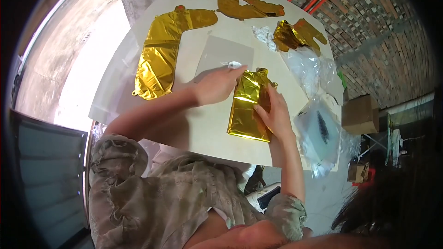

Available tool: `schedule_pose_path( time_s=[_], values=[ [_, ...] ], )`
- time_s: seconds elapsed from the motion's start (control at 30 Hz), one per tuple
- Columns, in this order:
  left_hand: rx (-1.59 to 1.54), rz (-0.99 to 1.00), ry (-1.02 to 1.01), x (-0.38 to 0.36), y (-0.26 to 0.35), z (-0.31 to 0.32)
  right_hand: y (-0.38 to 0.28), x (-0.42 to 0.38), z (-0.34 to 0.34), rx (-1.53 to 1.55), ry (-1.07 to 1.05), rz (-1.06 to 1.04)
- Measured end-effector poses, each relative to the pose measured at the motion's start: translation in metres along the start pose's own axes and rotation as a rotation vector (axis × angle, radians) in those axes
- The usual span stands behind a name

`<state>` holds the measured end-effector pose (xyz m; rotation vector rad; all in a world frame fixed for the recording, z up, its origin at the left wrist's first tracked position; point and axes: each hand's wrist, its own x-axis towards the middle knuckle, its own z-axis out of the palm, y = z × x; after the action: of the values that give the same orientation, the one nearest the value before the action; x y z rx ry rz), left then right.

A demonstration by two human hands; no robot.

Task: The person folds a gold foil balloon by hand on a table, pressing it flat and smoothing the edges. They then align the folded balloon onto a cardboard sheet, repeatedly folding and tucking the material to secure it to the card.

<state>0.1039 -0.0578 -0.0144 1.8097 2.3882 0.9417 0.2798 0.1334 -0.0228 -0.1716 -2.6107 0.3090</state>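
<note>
A folded gold foil piece (249,117) lies near the front of the pale table (207,133). My left hand (219,85) is closed, its fingertips at the foil's upper left corner; some of its fingers are hidden. My right hand (278,113) rests along the foil's right side, thumb on its face and fingers apart toward the upper right edge. Just behind my left hand is a small white round object (234,65), beside a flat grey sheet (226,53).
A large gold foil shape (159,55) lies to the left, another (244,7) at the back. Crumpled gold foil (288,37), clear plastic bags (318,131) and white scraps (264,34) lie to the right. Cardboard boxes (360,114) stand beyond the table.
</note>
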Motion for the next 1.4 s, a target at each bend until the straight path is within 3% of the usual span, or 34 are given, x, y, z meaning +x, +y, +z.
schedule_pose_path(
  time_s=[0.07,0.1,0.17,0.3,0.4,0.47,0.5,0.53,0.57,0.6,0.67,0.7,0.8,0.87,0.9,0.97,1.07,1.17,1.27,1.33,1.4],
  values=[
    [-0.235,-0.334,0.189,0.01,0.001,0.008,0.001,0.005,0.0,0.193,-0.266,0.18],
    [-0.237,-0.334,0.185,0.015,0.003,0.003,-0.001,0.006,-0.002,0.193,-0.268,0.184],
    [-0.401,-0.559,-0.138,0.021,0.006,-0.008,-0.007,0.004,-0.003,0.248,-0.283,0.25],
    [-0.294,-0.513,-0.188,0.029,0.003,-0.004,-0.002,0.0,0.006,0.22,-0.234,0.259],
    [-0.414,-0.549,-0.208,0.031,0.008,-0.004,-0.008,0.001,-0.004,0.235,-0.049,0.266],
    [-0.688,-0.379,0.062,0.025,0.014,0.009,-0.033,0.008,-0.031,0.943,0.173,0.558],
    [-0.696,-0.317,0.1,0.018,0.03,0.002,-0.014,0.001,-0.022,0.738,0.269,0.544],
    [-0.586,-0.133,0.106,0.009,0.045,-0.013,-0.005,-0.007,-0.035,0.737,0.274,0.543],
    [-0.475,0.048,0.112,-0.002,0.053,-0.023,0.002,-0.024,-0.055,0.989,0.045,0.541],
    [-0.558,0.394,0.121,-0.012,0.051,-0.023,0.007,-0.04,-0.07,1.23,-0.198,0.526],
    [-0.982,0.608,-0.178,-0.022,0.069,-0.058,0.016,-0.072,-0.072,1.039,-0.174,-0.132],
    [-0.983,0.606,-0.177,-0.023,0.06,-0.05,-0.005,-0.076,-0.085,0.963,-0.211,-0.122],
    [-0.249,0.471,-0.168,-0.029,0.035,-0.015,-0.043,-0.095,-0.095,0.854,-0.282,-0.086],
    [0.092,0.518,-0.069,-0.023,0.03,0.002,-0.045,-0.111,-0.087,0.792,-0.317,-0.082],
    [0.09,0.524,-0.067,-0.018,0.031,0.005,-0.045,-0.119,-0.082,0.8,-0.317,-0.063],
    [-0.076,0.291,-0.352,-0.007,0.04,0.001,-0.042,-0.128,-0.078,0.805,-0.31,-0.032],
    [0.033,0.47,-0.28,-0.003,0.02,0.019,-0.04,-0.135,-0.08,0.775,-0.306,-0.111],
    [0.018,0.43,-0.253,0.001,0.017,0.025,-0.036,-0.136,-0.097,0.69,-0.692,-0.018],
    [-0.014,0.41,-0.256,0.002,0.012,0.033,-0.019,-0.128,-0.122,0.785,-0.579,0.064],
    [-0.017,0.428,-0.247,0.004,0.004,0.042,-0.016,-0.12,-0.115,0.724,-0.527,0.063],
    [-0.011,0.464,-0.209,0.01,-0.002,0.048,-0.03,-0.103,-0.098,0.497,-0.33,0.169]
  ],
)
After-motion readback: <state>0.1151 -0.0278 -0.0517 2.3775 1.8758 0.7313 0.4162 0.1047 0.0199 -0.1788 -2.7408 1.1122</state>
